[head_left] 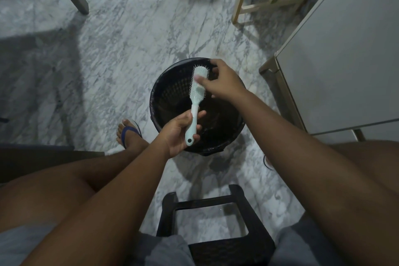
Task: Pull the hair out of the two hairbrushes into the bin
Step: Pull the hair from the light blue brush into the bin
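Over the near rim of the bin [170,93], the left hand [179,134] is wrapped round the handle of the pale hairbrush [195,102], head angled out above the bin's middle. The right hand [224,82] is over the bin's far side with its thumb [198,78] on the bristles. Is it pinching hair? Can't tell. First brush underway, I'd say; next, pluck and drop straight down.
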`<move>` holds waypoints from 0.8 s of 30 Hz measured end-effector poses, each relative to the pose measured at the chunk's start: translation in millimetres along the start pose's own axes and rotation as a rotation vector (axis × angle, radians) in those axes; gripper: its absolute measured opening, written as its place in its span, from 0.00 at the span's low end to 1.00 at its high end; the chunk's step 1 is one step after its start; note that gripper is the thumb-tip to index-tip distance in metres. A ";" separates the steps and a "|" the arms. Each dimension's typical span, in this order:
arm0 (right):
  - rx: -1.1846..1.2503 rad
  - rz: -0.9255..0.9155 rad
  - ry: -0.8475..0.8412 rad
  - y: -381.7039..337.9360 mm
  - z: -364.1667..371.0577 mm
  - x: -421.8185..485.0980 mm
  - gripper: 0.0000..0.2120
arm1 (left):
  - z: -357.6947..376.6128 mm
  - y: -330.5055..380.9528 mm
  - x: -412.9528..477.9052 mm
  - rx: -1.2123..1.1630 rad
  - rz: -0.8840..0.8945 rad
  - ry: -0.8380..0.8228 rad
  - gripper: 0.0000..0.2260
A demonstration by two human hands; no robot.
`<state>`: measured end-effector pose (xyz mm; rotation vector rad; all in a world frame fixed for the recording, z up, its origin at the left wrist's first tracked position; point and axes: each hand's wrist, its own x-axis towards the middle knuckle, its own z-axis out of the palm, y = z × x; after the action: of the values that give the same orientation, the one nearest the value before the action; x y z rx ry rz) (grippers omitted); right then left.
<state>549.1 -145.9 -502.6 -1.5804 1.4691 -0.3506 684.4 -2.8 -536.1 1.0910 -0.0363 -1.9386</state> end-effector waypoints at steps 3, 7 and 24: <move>-0.125 -0.082 0.035 -6.0 2.9 3.8 0.39 | 4.9 -1.8 -0.6 0.080 -0.021 -0.013 0.15; -0.074 -0.043 0.170 -11.0 -2.0 19.1 0.15 | 8.4 -1.8 0.1 0.026 -0.026 -0.032 0.14; 0.351 0.040 -0.060 20.3 -16.7 0.5 0.03 | -1.3 10.1 -0.7 -0.117 -0.032 -0.063 0.18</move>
<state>524.1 -150.5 -509.2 -1.2683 1.3095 -0.5033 692.3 -8.0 -532.3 0.9588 0.0593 -1.9777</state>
